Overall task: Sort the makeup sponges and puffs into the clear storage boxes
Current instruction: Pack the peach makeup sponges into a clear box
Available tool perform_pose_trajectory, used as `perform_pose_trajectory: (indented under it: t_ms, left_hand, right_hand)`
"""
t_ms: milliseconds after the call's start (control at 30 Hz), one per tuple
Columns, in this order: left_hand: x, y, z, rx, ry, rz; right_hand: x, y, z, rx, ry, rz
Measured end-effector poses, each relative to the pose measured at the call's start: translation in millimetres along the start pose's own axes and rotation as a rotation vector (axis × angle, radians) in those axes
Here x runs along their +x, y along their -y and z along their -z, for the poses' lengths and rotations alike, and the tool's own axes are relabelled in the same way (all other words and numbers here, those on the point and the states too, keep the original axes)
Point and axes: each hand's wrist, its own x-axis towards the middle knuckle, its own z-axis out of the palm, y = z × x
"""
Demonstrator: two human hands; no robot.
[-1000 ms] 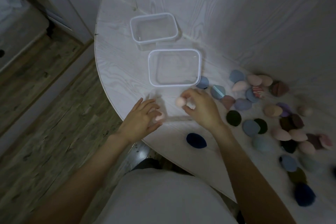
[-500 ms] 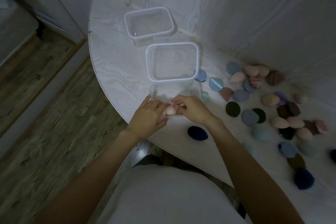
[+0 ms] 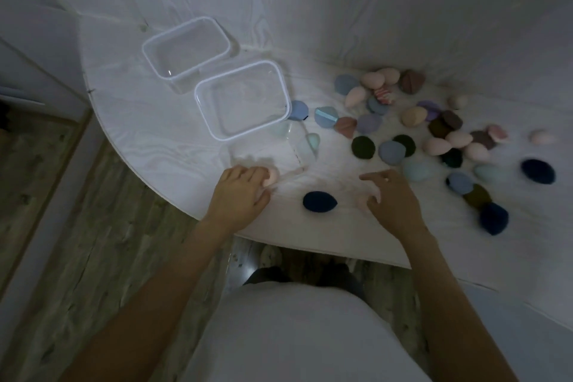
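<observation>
White tabletop (image 3: 148,121) first: both boxes, far box (image 3: 186,49) and near box (image 3: 242,99), look empty, so sorting has barely begun. Your left hand (image 3: 238,192) grips a pink sponge (image 3: 272,176); your right hand (image 3: 390,198) curls over another (image 3: 362,202). Most sponges (image 3: 434,133) lie scattered right.

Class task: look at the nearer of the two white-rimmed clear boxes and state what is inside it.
The nearer box holds no sponges or puffs; only the white table shows through it. Pale teal shapes sit at its near right corner, apparently outside.
</observation>
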Motion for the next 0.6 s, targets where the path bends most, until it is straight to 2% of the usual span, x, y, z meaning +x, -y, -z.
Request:
perform_pose_trajectory:
  t_ms: [133, 200, 267, 367, 467, 533, 600]
  left_hand:
    - [0.9, 0.4, 2.6, -0.003, 0.043, -0.009]
    - [0.5, 1.7, 3.2, -0.006, 0.058, -0.024]
    - [1.2, 2.3, 3.3, -0.012, 0.057, -0.029]
    - [2.6, 1.8, 4.5, -0.043, 0.045, 0.000]
    - [5.1, 3.9, 6.1, -0.109, 0.047, 0.010]
    - [11.1, 5.8, 11.7, -0.132, 0.122, 0.075]
    - [18.7, 8.2, 14.1, -0.117, 0.227, 0.133]
  right_hand:
    - [-6.4, -8.3, -15.8, -0.172, 0.189, 0.032]
    - [-8.3, -8.9, -20.4, -0.168, 0.148, 0.020]
    - [-9.1, -6.8, -17.1, -0.060, 0.025, 0.027]
    - [-5.5, 21.5, 4.3, 0.349, -0.134, 0.035]
    - [8.4, 70.7, 18.6, 0.641, -0.090, 0.075]
    - [22.0, 98.0, 17.2, 0.651, -0.025, 0.136]
    - [35.6, 115.2, 10.8, 0.534, 0.020, 0.241]
